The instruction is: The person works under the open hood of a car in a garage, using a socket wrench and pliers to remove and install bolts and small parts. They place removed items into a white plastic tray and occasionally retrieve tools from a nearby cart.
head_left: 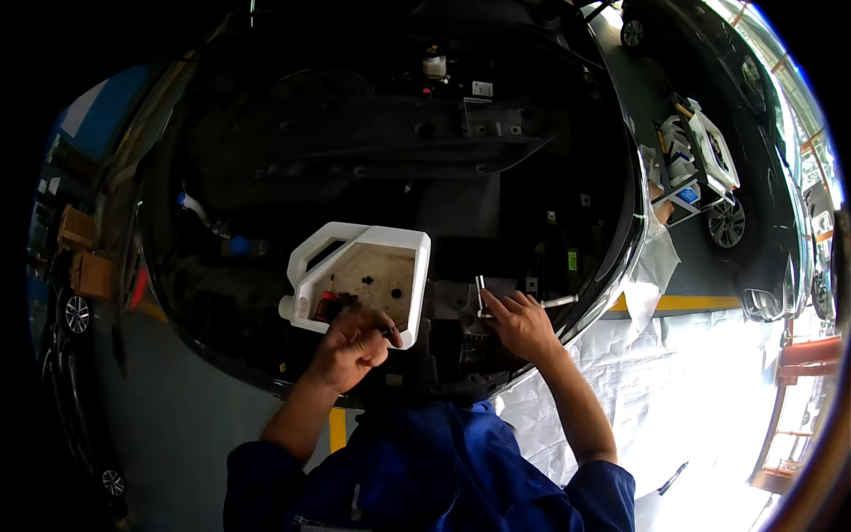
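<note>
My left hand (356, 348) is over the near edge of a white plastic jug (420, 275) with one side cut away. Its thumb and fingers are pinched around a small dark piece (390, 333), too small to name. Inside the jug lie a red-and-dark item (328, 306) and a few small black bits (396, 293). To the right, my right hand (525, 326) is closed on a shiny metal tool (481, 291) at the front of the engine bay. A metal rod (560, 301) shows beyond its knuckles; whether it belongs to the same tool, I cannot tell.
The dark engine bay (425, 160) of a car surrounds the jug, with a white-bodied reservoir (434, 67) at the back. A blue cap (238, 246) sits at left. A loaded cart (687, 168) and another car (749, 115) stand right; cardboard boxes (91, 275) are left.
</note>
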`<state>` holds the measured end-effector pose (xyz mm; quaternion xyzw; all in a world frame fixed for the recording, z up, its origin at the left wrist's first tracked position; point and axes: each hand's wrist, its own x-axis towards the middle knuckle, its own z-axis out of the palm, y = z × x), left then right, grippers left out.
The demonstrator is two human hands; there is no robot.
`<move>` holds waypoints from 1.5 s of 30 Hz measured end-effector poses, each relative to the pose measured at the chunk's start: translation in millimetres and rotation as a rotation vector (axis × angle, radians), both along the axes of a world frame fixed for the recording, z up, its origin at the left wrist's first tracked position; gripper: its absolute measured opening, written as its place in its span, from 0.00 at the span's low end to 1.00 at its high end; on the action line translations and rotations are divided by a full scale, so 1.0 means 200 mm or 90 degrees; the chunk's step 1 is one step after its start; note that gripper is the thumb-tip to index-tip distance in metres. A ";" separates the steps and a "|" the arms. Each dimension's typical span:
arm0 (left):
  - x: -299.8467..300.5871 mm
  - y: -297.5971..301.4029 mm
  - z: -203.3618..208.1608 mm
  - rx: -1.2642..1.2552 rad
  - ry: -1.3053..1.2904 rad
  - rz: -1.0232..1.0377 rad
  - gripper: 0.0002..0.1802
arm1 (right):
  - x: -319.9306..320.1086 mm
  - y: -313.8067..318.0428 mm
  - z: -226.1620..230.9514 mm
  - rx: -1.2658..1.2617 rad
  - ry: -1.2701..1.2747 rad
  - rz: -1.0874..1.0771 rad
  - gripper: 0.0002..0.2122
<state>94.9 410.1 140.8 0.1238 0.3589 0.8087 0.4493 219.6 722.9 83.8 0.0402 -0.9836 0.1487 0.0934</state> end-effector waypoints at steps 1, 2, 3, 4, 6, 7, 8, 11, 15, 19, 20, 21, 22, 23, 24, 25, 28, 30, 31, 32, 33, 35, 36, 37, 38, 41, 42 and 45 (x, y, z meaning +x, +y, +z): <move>0.06 -0.01 0.01 0.003 -0.004 -0.010 0.11 | -0.02 0.05 -0.02 0.037 -0.003 0.038 0.24; 0.12 -0.01 0.02 0.015 -0.007 -0.018 0.12 | -0.03 0.09 -0.04 0.073 -0.005 0.077 0.23; 0.17 -0.03 0.01 -0.022 0.036 -0.021 0.13 | -0.04 0.11 -0.07 0.076 -0.011 0.097 0.23; 0.22 -0.04 0.00 -0.058 0.078 -0.025 0.13 | -0.05 0.13 -0.09 0.078 -0.015 0.118 0.22; 0.31 -0.04 -0.01 -0.159 0.088 -0.061 0.13 | -0.04 0.13 -0.13 0.070 -0.018 0.140 0.21; 0.34 -0.03 -0.03 -0.199 0.113 -0.089 0.14 | -0.04 0.13 -0.15 0.060 -0.017 0.141 0.21; 0.37 -0.02 -0.06 -0.239 0.139 -0.118 0.14 | -0.03 0.12 -0.16 0.050 -0.015 0.142 0.21; 0.40 0.04 -0.19 -0.229 0.033 -0.175 0.15 | 0.00 0.12 -0.16 0.062 0.004 0.132 0.20; 0.46 0.12 -0.46 -0.238 0.007 -0.184 0.16 | 0.04 0.07 -0.10 0.041 0.023 0.096 0.19; 0.50 0.19 -0.58 -0.245 -0.051 -0.165 0.17 | 0.08 -0.04 -0.05 -0.085 0.045 0.016 0.18; 0.50 0.20 -0.59 -0.251 -0.051 -0.163 0.18 | 0.11 -0.09 -0.05 -0.144 0.044 -0.002 0.17; 0.50 0.21 -0.59 -0.253 -0.052 -0.159 0.18 | 0.15 -0.13 -0.03 -0.238 0.044 0.025 0.15; 0.50 0.22 -0.59 -0.256 -0.049 -0.156 0.18 | 0.20 -0.19 -0.07 -0.446 -0.087 -0.014 0.13; 0.50 0.22 -0.59 -0.258 -0.046 -0.152 0.19 | 0.24 -0.25 -0.10 -0.475 -0.087 0.000 0.13; 0.50 0.23 -0.59 -0.261 -0.045 -0.147 0.19 | 0.27 -0.29 -0.13 -0.505 -0.091 0.014 0.12; 0.50 0.22 -0.60 -0.262 -0.034 -0.153 0.19 | 0.30 -0.33 -0.16 -0.495 -0.082 0.014 0.12; 0.50 0.21 -0.63 -0.262 -0.020 -0.164 0.19 | 0.34 -0.40 -0.19 -0.469 -0.057 0.009 0.10; 0.50 0.20 -0.64 -0.257 -0.034 -0.167 0.19 | 0.36 -0.43 -0.17 -0.456 -0.037 -0.009 0.08; 0.50 0.21 -0.63 -0.257 -0.037 -0.153 0.18 | 0.36 -0.43 -0.17 -0.446 -0.032 -0.020 0.08; 0.50 0.21 -0.63 -0.257 -0.041 -0.138 0.18 | 0.37 -0.44 -0.17 -0.436 -0.027 -0.031 0.07; 0.50 0.23 -0.61 -0.257 -0.040 -0.126 0.18 | 0.37 -0.43 -0.17 -0.426 -0.018 -0.043 0.07; 0.53 0.25 -0.68 -0.273 0.007 -0.075 0.17 | 0.37 -0.40 -0.24 -0.416 -0.018 -0.144 0.06; 0.55 0.27 -0.79 -0.281 0.055 -0.030 0.17 | 0.36 -0.38 -0.28 -0.407 -0.020 -0.195 0.06; 0.57 0.29 -0.92 -0.291 0.104 0.015 0.17 | 0.35 -0.36 -0.31 -0.370 0.023 -0.189 0.05; 0.59 0.31 -0.99 -0.301 0.152 0.059 0.18 | 0.34 -0.34 -0.34 -0.350 0.029 -0.176 0.05; 0.54 0.31 -0.88 -0.467 0.214 0.032 0.19 | 0.33 -0.33 -0.37 -0.309 0.034 -0.138 0.06; 0.55 0.33 -0.87 -0.497 0.219 0.033 0.20 | 0.33 -0.34 -0.37 -0.304 0.028 -0.129 0.06; 0.57 0.43 -0.92 -0.524 0.284 0.091 0.25 | 0.33 -0.36 -0.42 -0.255 0.037 -0.112 0.06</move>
